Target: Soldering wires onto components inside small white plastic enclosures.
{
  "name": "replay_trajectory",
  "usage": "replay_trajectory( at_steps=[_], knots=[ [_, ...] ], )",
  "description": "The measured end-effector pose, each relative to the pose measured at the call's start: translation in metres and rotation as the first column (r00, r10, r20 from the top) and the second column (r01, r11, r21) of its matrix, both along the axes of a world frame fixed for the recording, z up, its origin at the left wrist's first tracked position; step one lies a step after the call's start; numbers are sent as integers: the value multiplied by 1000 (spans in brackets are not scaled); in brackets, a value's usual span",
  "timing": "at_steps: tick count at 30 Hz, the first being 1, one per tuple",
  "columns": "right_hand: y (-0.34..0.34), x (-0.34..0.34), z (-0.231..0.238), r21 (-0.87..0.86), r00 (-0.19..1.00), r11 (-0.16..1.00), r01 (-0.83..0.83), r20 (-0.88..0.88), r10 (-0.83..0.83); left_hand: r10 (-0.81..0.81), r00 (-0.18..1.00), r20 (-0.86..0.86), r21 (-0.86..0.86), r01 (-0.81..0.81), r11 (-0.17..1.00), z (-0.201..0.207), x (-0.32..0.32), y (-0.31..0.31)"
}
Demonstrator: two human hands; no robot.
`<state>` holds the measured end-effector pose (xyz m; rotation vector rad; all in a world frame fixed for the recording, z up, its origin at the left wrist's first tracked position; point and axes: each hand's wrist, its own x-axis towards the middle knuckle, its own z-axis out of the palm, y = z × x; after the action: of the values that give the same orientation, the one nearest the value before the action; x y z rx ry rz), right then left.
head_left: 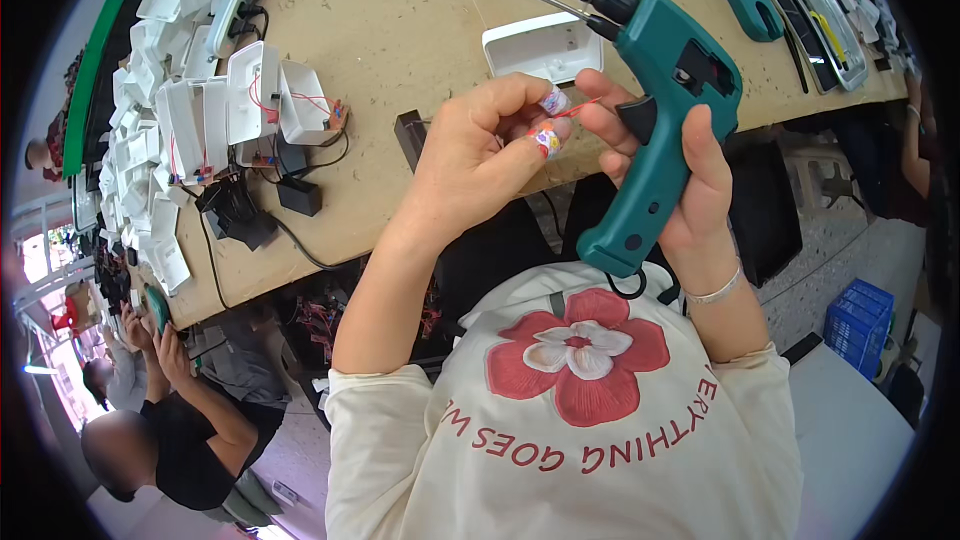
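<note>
A green soldering gun [640, 175] with a black trigger rests in my right hand [708, 190], its metal tip and solder feed tube pointing to the far left. My right thumb lies along the grip, and some fingers reach past it towards the trigger. In front of it, my left hand [455, 165] pinches a thin red wire [578, 108] between thumb and forefinger. Both of those fingertips are wrapped in patterned tape. The wire runs across to my right fingertips. Just beyond the hands sits an open white plastic case [540, 48].
At left, white plastic cases [150, 155] are heaped, some with red wires and small boards. Black adapters [298, 195] and cables lie beside them, near a power strip [235, 5]. A green casing part [750, 8] and metal tray [815, 10] are far right. Another person [200, 430] works at left.
</note>
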<state>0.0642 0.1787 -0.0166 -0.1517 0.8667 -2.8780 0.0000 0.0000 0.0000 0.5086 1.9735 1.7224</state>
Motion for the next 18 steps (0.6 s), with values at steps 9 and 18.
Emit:
replay_trajectory(
  at_steps=[9,18],
  knots=[
    [5,-3,-9,-14,999,1000,4,41,-4,85,995,-52,186,-74,980,-10,-4,5],
    [2,0,-4,61,987,995,76,138,-84,147,987,63,307,-159,938,-2,-2,12]
  ],
)
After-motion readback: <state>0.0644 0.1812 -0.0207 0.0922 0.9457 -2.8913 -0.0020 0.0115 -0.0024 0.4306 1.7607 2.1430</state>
